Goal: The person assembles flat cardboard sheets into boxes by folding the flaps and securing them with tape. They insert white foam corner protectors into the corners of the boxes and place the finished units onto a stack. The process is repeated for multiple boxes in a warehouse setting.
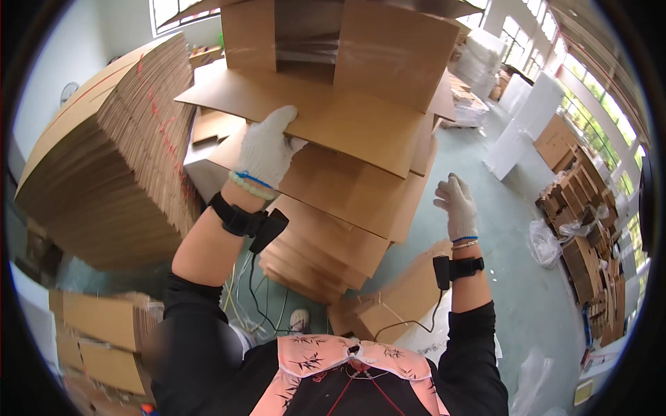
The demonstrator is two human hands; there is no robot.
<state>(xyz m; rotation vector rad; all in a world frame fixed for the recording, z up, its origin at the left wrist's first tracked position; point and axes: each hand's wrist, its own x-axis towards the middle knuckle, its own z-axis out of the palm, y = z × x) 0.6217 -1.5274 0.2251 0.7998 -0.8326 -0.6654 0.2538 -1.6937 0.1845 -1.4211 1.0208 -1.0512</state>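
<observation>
Fingers [281,121] of the left hand [267,152], in a white knit work glove, are curled over the near edge of a flat brown cardboard flap [326,114]. That flap sticks out from an open brown cardboard box [388,48] held up at about head height. So the left hand is clamped onto it, thumb side tucked underneath as far as I can tell.

Right hand [456,204], same kind of white glove, is loose and half open in the air, holding nothing. It floats to the right of and lower than the box, well apart from it.

Relation that matters here: the flap runs with its long edge going left to right across the view, tilting down a bit toward the right, and it lies directly under the left fingers. The left hand is clearly the nearer one, actually touching, while the right has a gap up and to the left before it would meet the flap's far corner.

Around it all: a tall fanned stack of flattened brown cardboard sheets [118,159] on the left, a leaning pile of folded brown cartons [333,222] right below the box, and white foam blocks [527,118] on the greenish floor [513,229] off to the right.
</observation>
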